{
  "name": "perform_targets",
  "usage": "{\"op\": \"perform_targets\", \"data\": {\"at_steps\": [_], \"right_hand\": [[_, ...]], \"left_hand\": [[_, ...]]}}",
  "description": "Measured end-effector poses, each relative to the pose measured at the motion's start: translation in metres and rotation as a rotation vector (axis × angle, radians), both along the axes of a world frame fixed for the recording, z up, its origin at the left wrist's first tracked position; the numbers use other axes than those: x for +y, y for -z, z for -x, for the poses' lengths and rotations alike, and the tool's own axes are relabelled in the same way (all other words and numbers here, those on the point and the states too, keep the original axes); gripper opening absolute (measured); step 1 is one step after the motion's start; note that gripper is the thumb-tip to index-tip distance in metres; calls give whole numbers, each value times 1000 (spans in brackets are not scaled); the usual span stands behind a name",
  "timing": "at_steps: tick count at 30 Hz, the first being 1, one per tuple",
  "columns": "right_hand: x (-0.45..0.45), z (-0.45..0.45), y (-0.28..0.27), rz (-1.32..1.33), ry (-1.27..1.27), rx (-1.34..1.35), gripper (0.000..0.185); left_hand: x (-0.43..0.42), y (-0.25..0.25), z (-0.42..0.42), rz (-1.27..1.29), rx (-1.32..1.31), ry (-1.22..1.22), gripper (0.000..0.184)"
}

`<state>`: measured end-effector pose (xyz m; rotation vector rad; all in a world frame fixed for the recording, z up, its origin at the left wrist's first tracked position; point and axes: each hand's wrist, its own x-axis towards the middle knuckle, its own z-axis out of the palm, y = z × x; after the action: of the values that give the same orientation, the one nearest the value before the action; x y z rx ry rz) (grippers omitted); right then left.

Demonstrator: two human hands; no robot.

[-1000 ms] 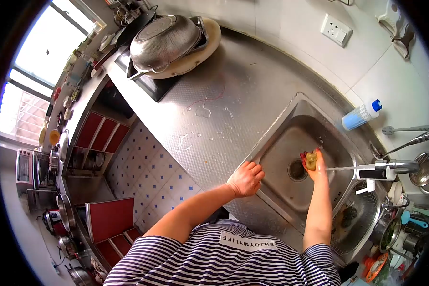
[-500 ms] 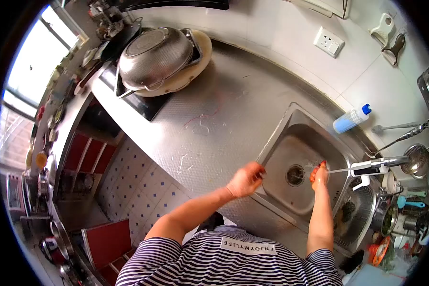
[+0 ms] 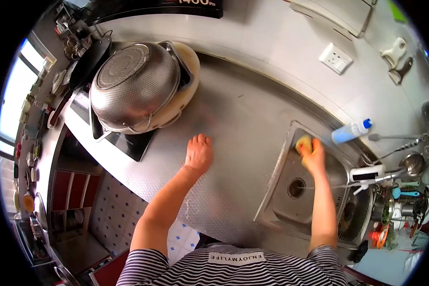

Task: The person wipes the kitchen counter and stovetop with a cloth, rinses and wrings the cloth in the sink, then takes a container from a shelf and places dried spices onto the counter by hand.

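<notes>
My right hand (image 3: 314,156) is closed on a yellow sponge (image 3: 303,144), at the upper left inner wall of the steel sink (image 3: 283,209). My left hand (image 3: 199,153) is at the steel countertop (image 3: 233,157), left of the sink, back of the hand up. Its fingers are curled under and close together, so anything in them is hidden. A thin stream runs from the faucet (image 3: 388,177) toward the drain (image 3: 296,188), crossing below my right hand.
A large perforated metal colander (image 3: 133,90) lies upside down on a stack at the upper left, over a black cooktop (image 3: 134,143). Behind the sink lies a bottle of blue liquid (image 3: 350,131). A draining basket (image 3: 355,219) and crowded utensils stand on the right.
My right hand has moved from under the water stream up to the sink's upper left wall, where the yellow sponge shows. My left hand has moved left from the sink's edge onto the counter.
</notes>
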<state>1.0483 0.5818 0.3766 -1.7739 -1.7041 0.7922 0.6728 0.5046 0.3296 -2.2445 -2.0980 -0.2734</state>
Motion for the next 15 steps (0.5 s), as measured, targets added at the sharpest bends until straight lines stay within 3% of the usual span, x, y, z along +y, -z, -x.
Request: {"op": "perform_targets", "data": {"at_steps": [2, 6, 8, 12, 15], "right_hand": [[55, 39, -17, -445, 142, -85, 27], [152, 109, 75, -572, 243, -296, 9], [171, 177, 97, -701, 170, -185, 10], [131, 273, 54, -594, -229, -6, 21], [54, 264, 56, -547, -569, 25, 30]], "left_hand": [[-3, 1, 6, -55, -2, -3, 12], [-19, -11, 24, -27, -6, -73, 13], [-31, -15, 35, 18, -186, -138, 16], [-45, -11, 51, 104, -201, -151, 18], [-47, -13, 61, 126, -194, -69, 19]]}}
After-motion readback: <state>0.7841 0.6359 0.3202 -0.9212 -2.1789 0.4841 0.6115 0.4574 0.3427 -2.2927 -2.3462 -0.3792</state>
